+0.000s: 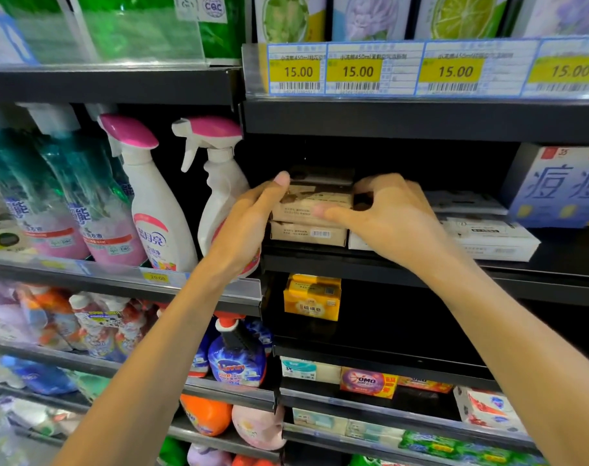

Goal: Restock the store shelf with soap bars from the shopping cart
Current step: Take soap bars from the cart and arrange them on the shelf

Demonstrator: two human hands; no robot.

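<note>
Two bare forearms are stretched up from the lower edge toward a dark metal store shelf (421, 264). One tan soap bar box (311, 205) is gripped at its left end by the left hand (249, 223), thumb laid on top, and at its right end by the right hand (384, 213), fingers curled over the top edge. It is held on a second tan box (308, 233), with white boxes (488, 237) just beside. Pink-capped spray bottles (158, 203) are stood to the left. Yellow price tags (358, 72) are fixed to the shelf edge above, and a yellow pack (311, 297) is seen on the shelf below.
</note>
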